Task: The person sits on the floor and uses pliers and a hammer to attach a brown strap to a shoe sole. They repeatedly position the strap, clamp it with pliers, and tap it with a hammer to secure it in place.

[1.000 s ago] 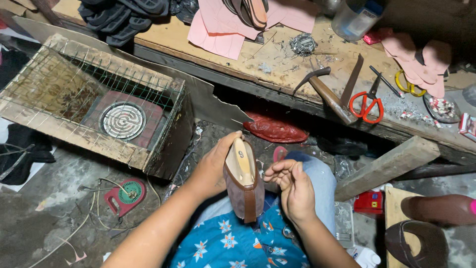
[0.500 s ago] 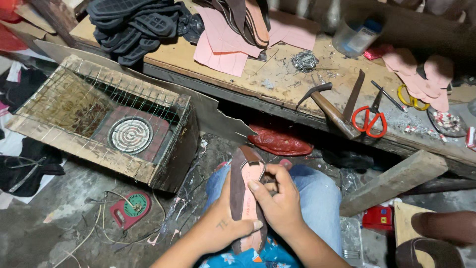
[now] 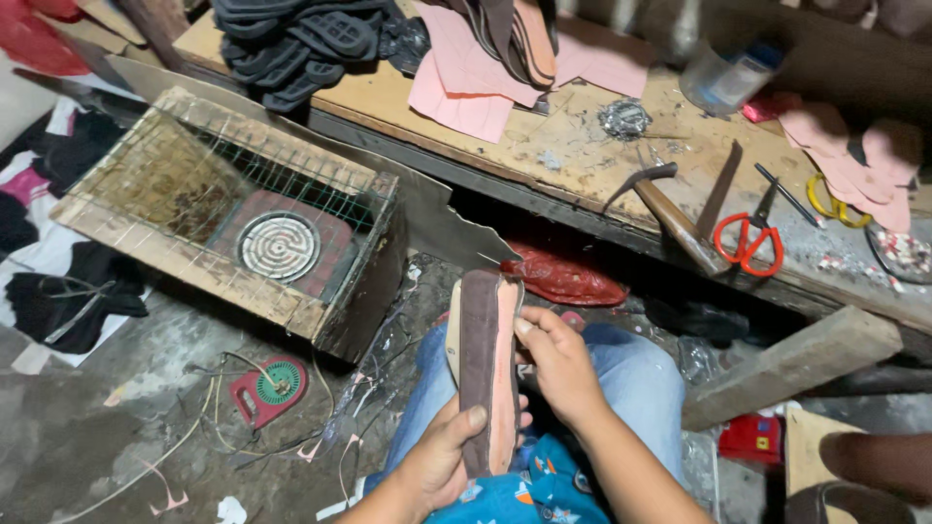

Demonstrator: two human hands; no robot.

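Note:
I hold a long shoe sole (image 3: 485,364) upright over my lap, with a dark brown strip lying on its pink layer. My left hand (image 3: 442,461) grips its lower end, thumb pressed on the brown strip. My right hand (image 3: 558,364) holds the sole's right edge near the middle, fingers curled around it. Blue jeans (image 3: 641,388) and a patterned blue shirt (image 3: 524,490) show beneath.
A wire-topped wooden box with a coil heater (image 3: 277,243) stands at left. The workbench (image 3: 573,160) beyond carries a hammer (image 3: 670,209), orange scissors (image 3: 748,238), pink cut pieces (image 3: 466,82), black soles (image 3: 301,39) and a jar (image 3: 723,78). A wooden beam (image 3: 791,364) leans at right.
The sole has turned from side-on to face up, showing the brown strip. Both hands have closed in on it, the left now at the bottom end. The camera has moved closer.

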